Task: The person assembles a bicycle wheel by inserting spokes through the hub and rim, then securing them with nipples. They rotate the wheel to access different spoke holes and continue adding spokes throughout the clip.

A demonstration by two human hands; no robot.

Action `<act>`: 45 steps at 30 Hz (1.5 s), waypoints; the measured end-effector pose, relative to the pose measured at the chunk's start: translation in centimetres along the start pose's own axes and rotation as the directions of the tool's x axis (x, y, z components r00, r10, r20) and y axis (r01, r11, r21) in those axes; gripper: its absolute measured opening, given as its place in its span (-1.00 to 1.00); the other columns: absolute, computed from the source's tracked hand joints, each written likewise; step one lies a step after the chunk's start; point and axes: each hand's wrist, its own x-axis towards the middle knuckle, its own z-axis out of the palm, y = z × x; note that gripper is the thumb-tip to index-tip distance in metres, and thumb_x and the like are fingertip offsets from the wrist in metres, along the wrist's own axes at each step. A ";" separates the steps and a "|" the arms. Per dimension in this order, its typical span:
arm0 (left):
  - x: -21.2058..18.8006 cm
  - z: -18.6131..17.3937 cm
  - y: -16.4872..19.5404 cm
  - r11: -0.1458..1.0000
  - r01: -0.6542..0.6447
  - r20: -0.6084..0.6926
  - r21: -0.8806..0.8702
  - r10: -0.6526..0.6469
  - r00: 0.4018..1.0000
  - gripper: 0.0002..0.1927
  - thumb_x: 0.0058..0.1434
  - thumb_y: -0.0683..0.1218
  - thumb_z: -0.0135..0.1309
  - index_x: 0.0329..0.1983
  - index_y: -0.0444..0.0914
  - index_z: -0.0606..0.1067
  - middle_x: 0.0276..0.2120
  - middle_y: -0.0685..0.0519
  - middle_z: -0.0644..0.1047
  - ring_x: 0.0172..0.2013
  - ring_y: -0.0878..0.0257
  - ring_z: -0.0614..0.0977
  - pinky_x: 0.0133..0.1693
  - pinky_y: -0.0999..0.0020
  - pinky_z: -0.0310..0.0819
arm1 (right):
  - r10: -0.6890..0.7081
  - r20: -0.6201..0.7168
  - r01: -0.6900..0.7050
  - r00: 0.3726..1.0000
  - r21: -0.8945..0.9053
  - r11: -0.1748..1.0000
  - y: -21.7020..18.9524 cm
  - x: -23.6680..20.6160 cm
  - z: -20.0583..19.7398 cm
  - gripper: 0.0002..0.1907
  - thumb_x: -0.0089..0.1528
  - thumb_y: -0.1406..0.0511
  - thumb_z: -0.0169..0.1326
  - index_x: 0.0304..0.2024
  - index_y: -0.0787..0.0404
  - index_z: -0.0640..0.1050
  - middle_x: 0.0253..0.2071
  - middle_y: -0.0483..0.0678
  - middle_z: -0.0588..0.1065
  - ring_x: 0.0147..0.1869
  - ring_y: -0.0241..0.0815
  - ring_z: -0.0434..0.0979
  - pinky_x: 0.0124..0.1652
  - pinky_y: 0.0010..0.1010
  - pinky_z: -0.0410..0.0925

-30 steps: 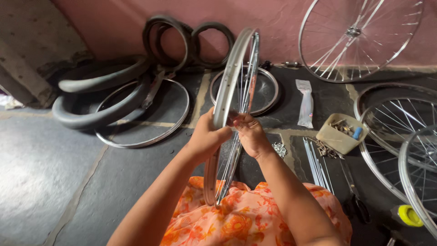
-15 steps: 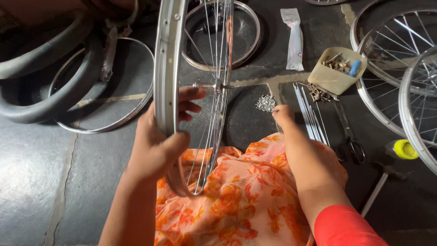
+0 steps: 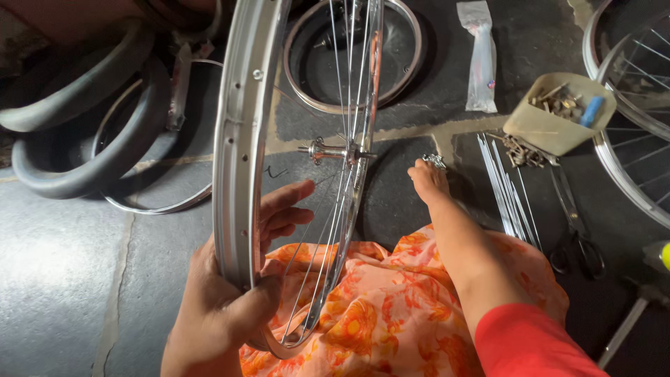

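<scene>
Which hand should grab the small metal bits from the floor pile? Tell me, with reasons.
Right. The right hand already reaches out to the little pile of metal bits on the floor, fingertips at it. The left hand is occupied: it grips the rim of the upright wheel, which would likely tip if released.

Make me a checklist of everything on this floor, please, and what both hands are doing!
Surface: dark stone floor, bare patch at left.
Job's things: silver wheel rim upright with spokes and hub; small metal bits.
Clutter: loose spokes, beige tub of parts, scissors, plastic bag, black tyres, other wheels.
Grippers: left hand grips the rim; right hand reaches the metal bits.
Cables: nothing seen.
Surroundings: orange flowered cloth on the lap.
</scene>
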 end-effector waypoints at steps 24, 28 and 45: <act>1.0 9.0 -5.9 0.956 -0.291 -0.323 -0.031 0.265 0.908 -0.69 -0.02 -0.22 0.08 -0.16 -0.26 0.39 -0.32 0.08 0.42 -0.27 0.27 0.45 -0.17 0.30 0.44 | -0.675 -0.199 0.266 0.711 0.964 -0.004 -19.8 -30.9 -21.3 -0.96 0.32 0.42 0.16 -0.19 0.27 0.55 0.19 -0.02 0.35 0.21 -0.15 0.41 0.07 -0.31 0.41; -1.6 11.9 -7.6 0.864 -0.422 -0.299 0.276 0.494 0.816 -0.72 0.05 -0.19 0.13 -0.17 -0.32 0.39 -0.28 -0.02 0.39 -0.21 0.16 0.44 -0.08 0.26 0.40 | -0.591 -0.090 0.235 0.802 0.956 0.173 -19.0 -32.7 -19.2 -0.92 0.24 0.46 0.24 -0.22 0.29 0.61 0.01 -0.06 0.40 -0.11 -0.24 0.48 -0.28 -0.47 0.44; 4.9 5.4 -12.4 0.874 -0.444 0.277 -0.200 0.485 0.830 -0.83 0.38 -0.15 0.09 -0.10 -0.31 0.63 -0.21 0.17 0.55 -0.13 0.37 0.56 -0.06 0.43 0.49 | -0.671 -0.042 0.247 0.741 0.945 0.214 -17.4 -32.0 -19.3 -0.92 0.28 0.42 0.21 -0.17 0.30 0.61 -0.18 -0.07 0.49 -0.22 -0.36 0.50 -0.27 -0.57 0.42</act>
